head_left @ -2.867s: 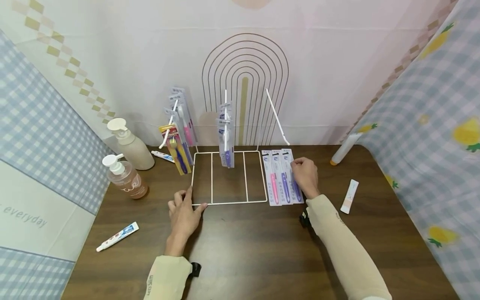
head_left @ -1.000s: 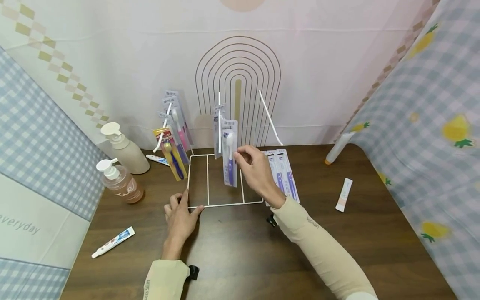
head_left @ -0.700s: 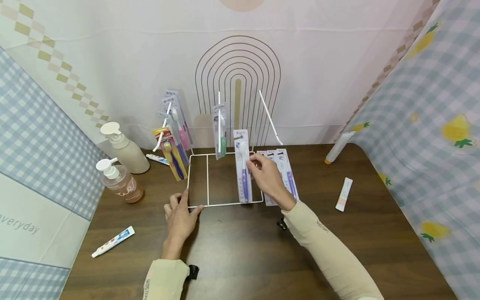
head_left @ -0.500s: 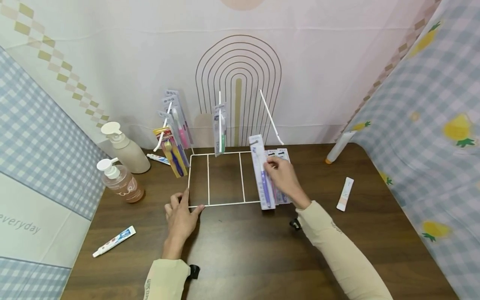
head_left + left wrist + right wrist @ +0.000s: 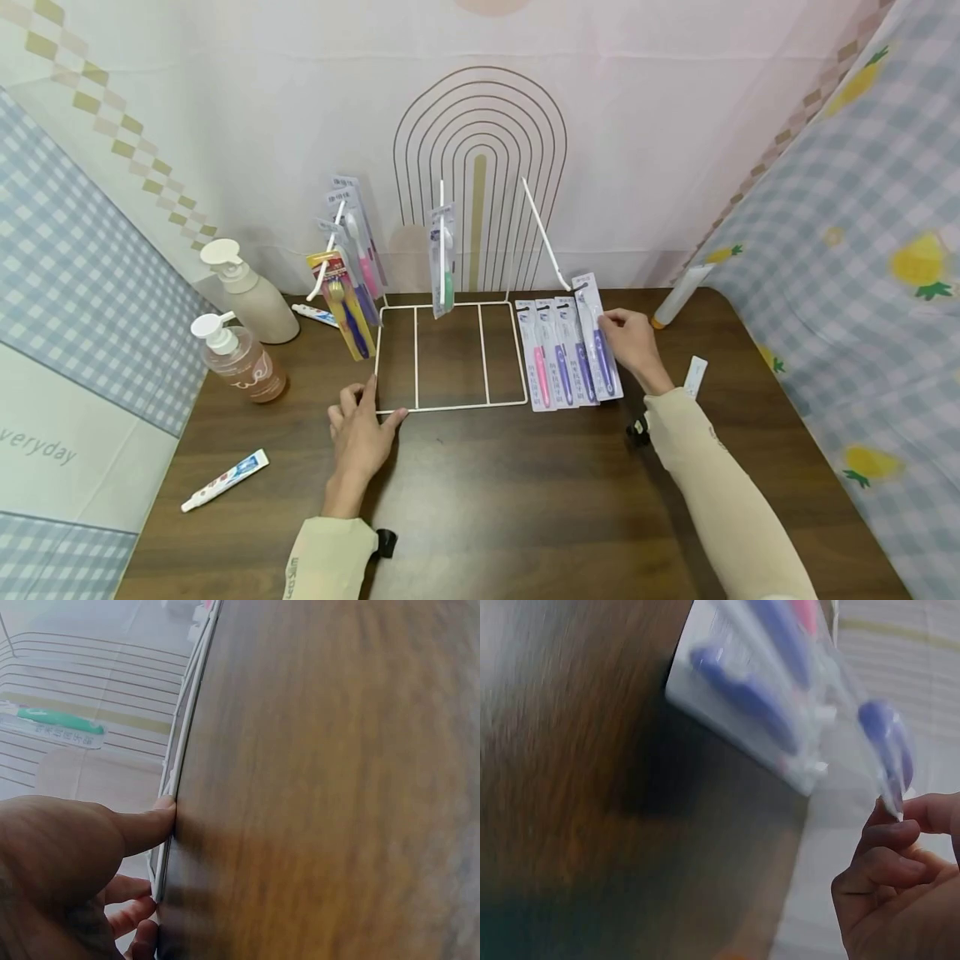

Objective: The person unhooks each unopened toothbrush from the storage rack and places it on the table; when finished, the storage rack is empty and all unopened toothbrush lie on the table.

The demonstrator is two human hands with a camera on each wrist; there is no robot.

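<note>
In the head view my right hand (image 5: 632, 343) pinches the edge of a packaged purple toothbrush (image 5: 596, 337), whose pack is tilted above the right end of a row. In the right wrist view, thumb and fingers meet on that clear pack. Under and left of it lie packaged toothbrushes: a pink one (image 5: 538, 358) and purple ones (image 5: 561, 358). My left hand (image 5: 362, 446) rests at the front left corner of the white wire rack (image 5: 450, 407), thumb on the front wire. A pack with a green toothbrush (image 5: 442, 267) hangs on the middle hook.
Several packs, with a yellow fork-and-brush card (image 5: 347, 308) in front, hang on the left hook. Two pump bottles, one cream (image 5: 262, 300) and one clear (image 5: 255, 367), stand left. Toothpaste tubes lie left (image 5: 225, 480) and right (image 5: 695, 377); a white tube (image 5: 681, 296) leans behind.
My right hand has taken a purple toothbrush pack off the middle hook and carried it right to the row, leaving the green one at the front. My left hand keeps its place.
</note>
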